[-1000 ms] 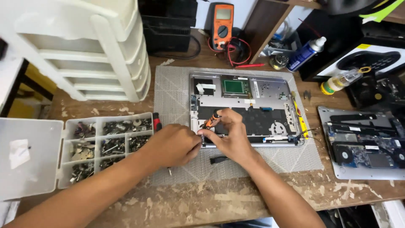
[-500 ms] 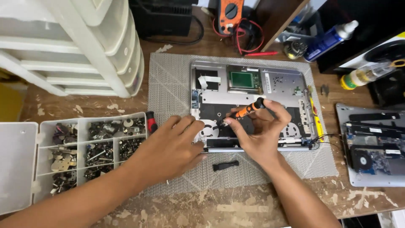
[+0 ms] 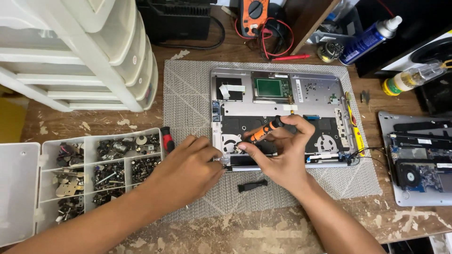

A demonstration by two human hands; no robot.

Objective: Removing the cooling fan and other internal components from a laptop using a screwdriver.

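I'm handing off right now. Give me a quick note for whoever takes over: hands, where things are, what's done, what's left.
Right hand: holds an orange screwdriver, tip down near the laptop's front left, beside the fan.
Left hand: resting on the mat, fingertips at the laptop's front left corner.
Things: laptop lies open-bottomed on the mat; parts box open to the left; small black piece on the mat in front; a second opened laptop to the right.
Done: bottom cover off.
Left: board and fans remain in place; whether the screw is out cannot be seen.
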